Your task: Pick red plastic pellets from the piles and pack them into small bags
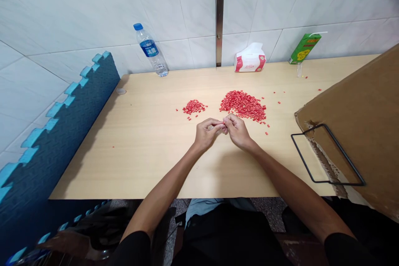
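In the head view, the left grip point(205, 135) and the right grip point(238, 131) meet fingertip to fingertip above the tabletop point(149, 149), fingers bent inward. Both pinch one small red piece point(223, 123) between them; it is mostly hidden by the fingertips, so which hand bears more of it I cannot tell.

Two piles of similar red pieces lie beyond the hands. The larger pile point(243, 105) is just past the right grip, spreading to the right; the smaller pile point(193, 107) is past the left grip, slightly to its left. The pieces in each are too many and too small to count, and a few strays lie apart from both.

Farther back, near the wall, stand one water bottle point(151, 52), one tissue pack point(250, 59) and one green drink carton point(304, 48), tilted. On the right are one cardboard box point(358, 120) and one black wire frame point(344, 149).
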The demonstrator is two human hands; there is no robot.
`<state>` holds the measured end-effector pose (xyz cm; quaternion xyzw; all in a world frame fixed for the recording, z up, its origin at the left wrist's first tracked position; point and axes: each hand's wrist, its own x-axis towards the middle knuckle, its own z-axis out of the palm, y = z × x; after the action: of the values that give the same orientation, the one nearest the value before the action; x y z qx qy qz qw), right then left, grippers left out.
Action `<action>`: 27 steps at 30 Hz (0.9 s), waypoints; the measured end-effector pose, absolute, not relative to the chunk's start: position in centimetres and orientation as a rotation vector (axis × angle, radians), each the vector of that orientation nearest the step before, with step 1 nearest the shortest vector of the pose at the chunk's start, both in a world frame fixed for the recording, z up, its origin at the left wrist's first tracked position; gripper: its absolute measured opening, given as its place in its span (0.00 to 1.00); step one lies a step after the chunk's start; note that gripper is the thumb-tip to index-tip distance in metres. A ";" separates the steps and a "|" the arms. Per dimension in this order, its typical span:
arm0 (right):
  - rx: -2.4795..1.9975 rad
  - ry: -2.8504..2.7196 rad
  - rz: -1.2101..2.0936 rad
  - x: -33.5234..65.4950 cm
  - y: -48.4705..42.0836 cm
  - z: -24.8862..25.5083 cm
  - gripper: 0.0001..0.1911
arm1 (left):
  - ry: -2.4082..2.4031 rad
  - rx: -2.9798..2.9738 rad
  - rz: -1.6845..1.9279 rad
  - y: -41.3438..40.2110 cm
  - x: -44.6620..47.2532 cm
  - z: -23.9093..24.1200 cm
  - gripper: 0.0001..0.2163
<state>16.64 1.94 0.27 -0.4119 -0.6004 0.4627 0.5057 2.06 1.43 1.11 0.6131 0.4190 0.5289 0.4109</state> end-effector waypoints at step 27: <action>-1.012 -1.483 1.136 16.8 1.9 0.6 0.18 | 0.900 1.377 1.230 1.7 1.8 1.7 0.10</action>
<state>16.77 1.87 0.56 -0.4161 -0.6096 0.4669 0.4870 1.83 1.68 1.68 0.5739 0.3750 0.5124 0.5172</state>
